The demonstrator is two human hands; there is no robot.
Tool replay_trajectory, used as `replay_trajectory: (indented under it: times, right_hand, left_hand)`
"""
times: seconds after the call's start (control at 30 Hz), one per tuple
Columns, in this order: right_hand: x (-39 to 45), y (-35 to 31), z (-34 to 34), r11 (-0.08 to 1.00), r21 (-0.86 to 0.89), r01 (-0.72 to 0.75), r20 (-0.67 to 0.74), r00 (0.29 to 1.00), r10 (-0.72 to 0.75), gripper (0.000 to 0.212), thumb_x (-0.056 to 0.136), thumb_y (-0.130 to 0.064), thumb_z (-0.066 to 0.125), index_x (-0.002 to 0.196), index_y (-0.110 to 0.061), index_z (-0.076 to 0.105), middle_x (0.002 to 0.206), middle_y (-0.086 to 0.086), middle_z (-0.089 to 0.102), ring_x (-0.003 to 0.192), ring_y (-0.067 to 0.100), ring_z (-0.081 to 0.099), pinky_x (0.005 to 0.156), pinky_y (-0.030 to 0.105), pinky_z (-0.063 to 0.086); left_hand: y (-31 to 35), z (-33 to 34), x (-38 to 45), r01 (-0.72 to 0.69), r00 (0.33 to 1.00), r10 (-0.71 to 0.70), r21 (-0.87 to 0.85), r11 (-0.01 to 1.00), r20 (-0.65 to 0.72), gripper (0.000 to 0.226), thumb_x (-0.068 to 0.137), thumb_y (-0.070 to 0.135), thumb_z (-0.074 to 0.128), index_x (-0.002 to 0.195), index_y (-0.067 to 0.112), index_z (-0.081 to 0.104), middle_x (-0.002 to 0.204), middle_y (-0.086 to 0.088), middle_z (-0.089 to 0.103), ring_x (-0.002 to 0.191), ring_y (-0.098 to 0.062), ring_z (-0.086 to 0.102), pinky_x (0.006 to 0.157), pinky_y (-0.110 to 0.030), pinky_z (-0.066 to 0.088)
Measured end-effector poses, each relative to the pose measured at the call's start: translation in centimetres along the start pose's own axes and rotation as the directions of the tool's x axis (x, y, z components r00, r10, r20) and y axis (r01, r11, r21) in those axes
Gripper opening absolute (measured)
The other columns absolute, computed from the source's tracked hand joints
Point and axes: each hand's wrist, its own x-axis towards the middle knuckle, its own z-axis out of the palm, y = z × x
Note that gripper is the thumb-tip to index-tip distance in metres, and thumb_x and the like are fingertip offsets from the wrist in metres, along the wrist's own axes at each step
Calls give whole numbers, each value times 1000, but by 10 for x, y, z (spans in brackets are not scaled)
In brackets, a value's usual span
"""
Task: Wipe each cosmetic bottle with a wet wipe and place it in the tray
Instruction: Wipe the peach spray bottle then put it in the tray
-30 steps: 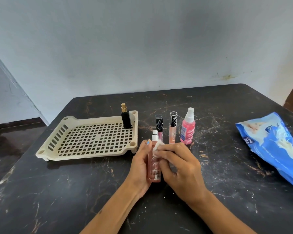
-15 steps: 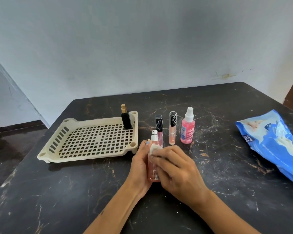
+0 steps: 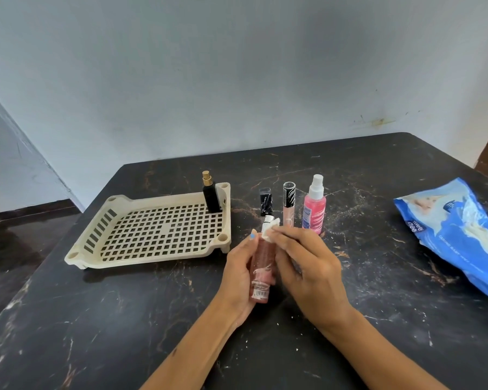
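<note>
While my left hand (image 3: 238,273) clenches the peach spray bottle (image 3: 261,270) upright above the bench (image 3: 124,333), my right hand (image 3: 307,266) pinches the wet wipe (image 3: 269,230) against its neck, right of the tray (image 3: 152,235).

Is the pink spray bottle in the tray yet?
No, the pink spray bottle stands on the table, right of the tray, which holds only the black bottle.

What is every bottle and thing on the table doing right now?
Peach spray bottle: held in left hand.
Wet wipe: pressed by right hand.
Black perfume bottle: upright in tray.
Black-capped tube, clear-capped gloss, pink spray bottle: upright on table.
Wipes pack: lying flat.
</note>
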Motion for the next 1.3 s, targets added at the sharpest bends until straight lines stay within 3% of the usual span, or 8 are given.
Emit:
replay_trajectory:
  times: [0.17, 0.37, 0.53, 0.73, 0.97, 1.1, 1.3]
  right_hand:
    - [1, 3, -1, 999, 19, -47, -34, 998, 47, 30, 97, -15, 50, 108, 4, 70, 111, 11, 64, 100, 20, 61, 93, 24, 50]
    - [1, 1, -1, 997, 5, -78, -51, 996, 79, 26, 91, -8, 53, 106, 3, 71, 107, 13, 66, 99, 19, 64, 91, 23, 52]
    - [1, -3, -2, 996, 52, -71, -44, 996, 73, 24, 86, -5, 56, 102, 1, 73, 100, 8, 67, 96, 9, 62, 91, 12, 48]
    - [1, -4, -4, 989, 115, -88, -41, 995, 93, 23, 84, -5, 59, 102, 0, 73, 97, 6, 68, 93, 5, 63, 87, 11, 49]
    - [-6, -9, -6, 985, 143, -92, 8, 996, 92, 21, 83, -8, 60, 98, -1, 74, 95, 5, 70, 92, 5, 65, 84, 14, 52]
    - [-11, -13, -1, 984, 169, -49, 66, 997, 39, 20, 80, -5, 63, 94, -1, 76, 94, 6, 70, 91, 8, 67, 84, 19, 55]
    - [-9, -12, -2, 991, 119, -67, 44, 997, 62, 19, 83, -6, 61, 95, -1, 76, 96, 6, 69, 90, 12, 67, 83, 21, 55]
  left_hand:
    - [1, 1, -3, -11, 999, 6, 114, 993, 43, 33, 77, 35, 50, 81, 4, 62, 57, -6, 59, 42, -13, 51, 37, -22, 42]
    - [0, 2, -5, -35, 999, 33, 108, 993, 20, 32, 78, 34, 50, 81, 5, 64, 59, -7, 58, 44, -13, 52, 38, -22, 44]
    - [-2, 0, -3, -55, 998, 56, 101, 993, -11, 32, 84, 30, 46, 87, 4, 66, 62, -7, 59, 49, -12, 53, 41, -23, 45]
    - [-4, -4, 0, -63, 998, 64, 46, 997, -21, 33, 81, 30, 49, 88, 5, 71, 78, -15, 62, 71, -23, 55, 62, -31, 46]
    - [-2, -5, 3, -26, 999, 25, -27, 999, -41, 38, 83, 32, 48, 90, 1, 68, 79, -15, 65, 71, -21, 61, 66, -30, 51]
    - [0, -7, 6, 36, 996, -44, -109, 993, -75, 41, 79, 38, 50, 88, 5, 71, 84, -17, 64, 77, -25, 61, 76, -36, 51]
    - [-1, -7, 6, 32, 995, -44, -139, 990, -85, 40, 91, 33, 41, 92, 3, 69, 82, -14, 68, 74, -21, 66, 70, -30, 56]
